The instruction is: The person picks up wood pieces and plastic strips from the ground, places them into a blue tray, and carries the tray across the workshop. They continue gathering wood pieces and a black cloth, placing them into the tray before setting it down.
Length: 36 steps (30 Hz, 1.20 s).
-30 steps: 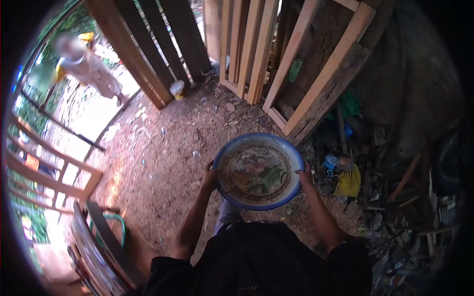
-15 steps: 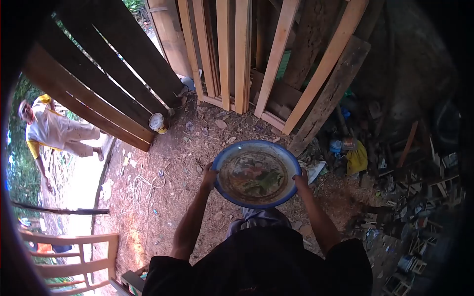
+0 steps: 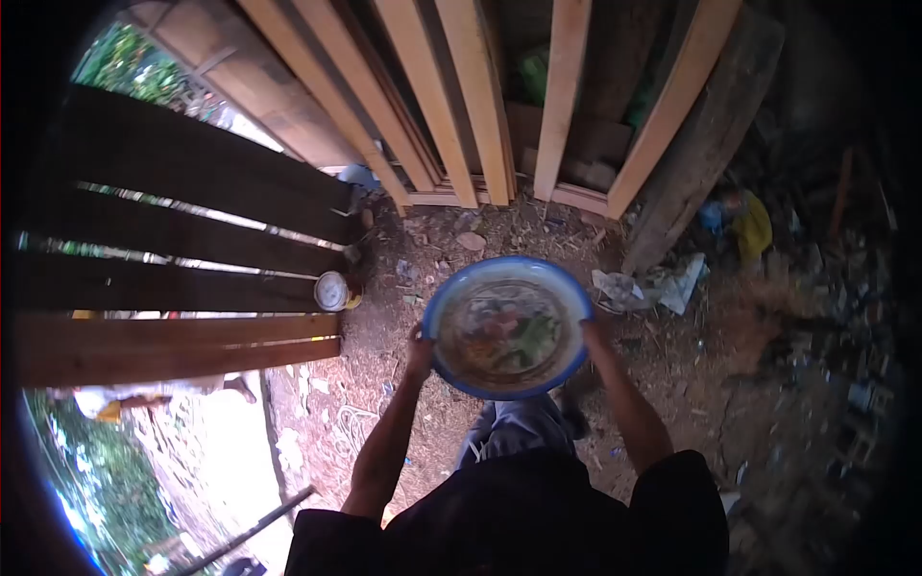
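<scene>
Between my two hands is a round enamel basin (image 3: 509, 331) with a blue rim and a worn flower pattern inside. It is held out in front of my body, above the ground. My left hand (image 3: 420, 353) is closed on the basin's left edge. On the opposite edge my right hand (image 3: 594, 338) grips the rim, its fingers partly hidden under it. Nothing can be made out lying in the basin beyond its printed, stained bottom.
Wooden frames (image 3: 485, 106) lean ahead, with an old plank (image 3: 706, 144) beside them. Dark boards (image 3: 192, 226) form a slatted wall at left, near a paint can (image 3: 332, 291). Paper scraps (image 3: 677, 285), a yellow bag (image 3: 752, 228) and debris lie at right. Behind the boards, a person (image 3: 163, 392) is partly hidden.
My view has turned left and moved forward, nearer the leaning frames. The basin stays in both hands. The other person, in plain sight before, is now mostly behind the boards.
</scene>
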Available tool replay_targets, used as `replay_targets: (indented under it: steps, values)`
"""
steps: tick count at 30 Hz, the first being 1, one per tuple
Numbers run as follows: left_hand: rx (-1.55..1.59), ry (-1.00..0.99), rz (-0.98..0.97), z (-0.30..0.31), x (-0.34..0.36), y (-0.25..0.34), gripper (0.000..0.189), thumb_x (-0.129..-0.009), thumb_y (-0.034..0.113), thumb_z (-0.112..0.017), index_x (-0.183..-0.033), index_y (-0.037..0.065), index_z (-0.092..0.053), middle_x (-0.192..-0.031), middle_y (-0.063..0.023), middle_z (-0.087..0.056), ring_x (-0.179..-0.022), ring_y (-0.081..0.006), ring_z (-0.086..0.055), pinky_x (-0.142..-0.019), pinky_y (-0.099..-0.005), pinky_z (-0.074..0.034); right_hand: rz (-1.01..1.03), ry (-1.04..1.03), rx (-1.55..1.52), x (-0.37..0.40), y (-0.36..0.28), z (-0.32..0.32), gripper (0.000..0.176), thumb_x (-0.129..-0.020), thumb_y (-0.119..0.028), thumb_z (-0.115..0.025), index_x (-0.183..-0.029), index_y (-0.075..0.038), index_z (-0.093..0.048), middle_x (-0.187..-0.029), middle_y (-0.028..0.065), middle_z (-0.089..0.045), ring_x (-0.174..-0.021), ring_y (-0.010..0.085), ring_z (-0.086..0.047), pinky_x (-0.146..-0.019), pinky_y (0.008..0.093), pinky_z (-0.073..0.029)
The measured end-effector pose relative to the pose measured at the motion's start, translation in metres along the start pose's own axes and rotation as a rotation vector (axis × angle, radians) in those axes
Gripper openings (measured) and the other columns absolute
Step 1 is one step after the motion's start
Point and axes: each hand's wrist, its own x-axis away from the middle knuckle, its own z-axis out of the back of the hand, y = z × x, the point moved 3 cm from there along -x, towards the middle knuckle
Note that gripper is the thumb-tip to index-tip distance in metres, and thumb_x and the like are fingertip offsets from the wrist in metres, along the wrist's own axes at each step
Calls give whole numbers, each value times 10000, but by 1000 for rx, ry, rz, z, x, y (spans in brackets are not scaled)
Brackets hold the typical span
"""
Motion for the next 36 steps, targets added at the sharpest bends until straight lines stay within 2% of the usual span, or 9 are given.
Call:
replay_targets:
  steps: [8, 15, 25, 26, 27, 29, 31, 33, 36]
  values:
    - [-83, 25, 134, 122, -99, 22, 568, -766, -17, -453, -1288, 107, -266, -1110, -169, -494, -942, -250, -539, -775, -390, -484, -182, -62, 120, 41, 4, -153, 506, -612, 11, -564, -1112, -54, -523, -989, 154, -595, -942, 297, -564, -809, 376, -438]
    - [-313, -17, 248, 192, -244, -48, 586, -743, -23, -465, -1292, 97, -300, -1104, -171, -529, -938, -237, -543, -770, -343, -478, -404, -119, 382, 21, 109, -269, 512, -623, -62, -580, -1130, -56, -512, -1033, 199, -573, -991, 333, -538, -837, 391, -426]
    - [-1143, -392, -244, 321, -544, -162, 294, -723, 34, -529, -1007, -8, -591, -998, -132, -603, -917, -220, -563, -824, -326, -430, -458, 158, 322, -16, 249, -481, 317, -754, -212, -504, -1012, -48, -587, -993, 221, -580, -959, 364, -538, -825, 422, -413]
    - [-1165, -550, -443, 344, -588, -179, 271, -760, 66, -486, -1004, 10, -592, -934, -103, -616, -848, -204, -577, -754, -327, -448, -424, 156, 383, -26, 252, -497, 324, -757, -235, -503, -1023, -70, -586, -996, 211, -579, -947, 363, -541, -810, 423, -422]
    - [-1100, -617, -208, 315, -576, -150, 269, -798, 104, -448, -1019, 22, -577, -847, -85, -612, -754, -197, -584, -661, -329, -455, -396, 144, 378, -39, 252, -508, 301, -740, -223, -520, -1002, -92, -591, -950, 210, -586, -908, 369, -549, -776, 426, -437]
    - [-1569, -738, -419, 352, -661, -182, 290, -837, 171, -430, -1093, 83, -536, -745, -29, -573, -626, -151, -544, -568, -302, -434, -192, 204, 446, -72, 252, -532, 236, -706, -157, -522, -924, -109, -599, -810, 188, -601, -782, 384, -567, -699, 460, -445]
    - [-975, -716, 107, 363, -708, -198, 254, -836, 222, -448, -1041, 107, -543, -732, 9, -546, -598, -126, -508, -544, -261, -419, -236, 225, 378, -105, 268, -559, 202, -713, -130, -515, -893, -102, -603, -775, 198, -596, -754, 389, -566, -677, 474, -438]
    - [-883, -334, 387, 298, -646, -151, 232, -819, 262, -494, -995, 120, -544, -757, 22, -527, -632, -110, -497, -551, -214, -414, -143, 325, 189, -129, 271, -576, 196, -712, -139, -536, -895, -93, -590, -789, 189, -604, -781, 384, -574, -687, 466, -445]
    - [-944, -335, 428, 296, -696, -168, 278, -777, 203, -564, -1041, 138, -510, -874, 23, -539, -871, -126, -526, -768, -308, -437, -237, 363, 230, -160, 269, -598, 190, -692, -75, -546, -881, -58, -563, -862, 200, -599, -864, 384, -560, -737, 442, -448]
